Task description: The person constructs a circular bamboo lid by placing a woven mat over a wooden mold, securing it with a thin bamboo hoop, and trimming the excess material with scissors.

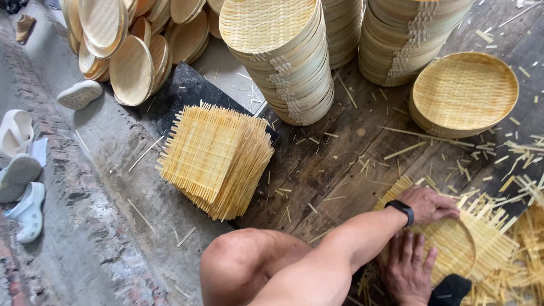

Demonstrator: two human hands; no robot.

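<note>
Both hands press flat on a woven bamboo mat [453, 243] at five o'clock on the wooden floor [334, 170]. The left hand [433, 204] and right hand [409, 271] have fingers spread apart, gripping nothing. Pressing evenly all around should keep it flat.

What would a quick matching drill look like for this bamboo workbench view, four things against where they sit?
Things:
1. left hand
2. right hand
3. pile of square woven mats
4. shallow round trays

Places:
A. far right of the boards, a short stack
B. flat on the near edge of the mat being worked
C. middle of the view, on a dark board
D. on the far edge of that mat, black band on its wrist

Pairs: 1-D, 2-B, 3-C, 4-A
</note>
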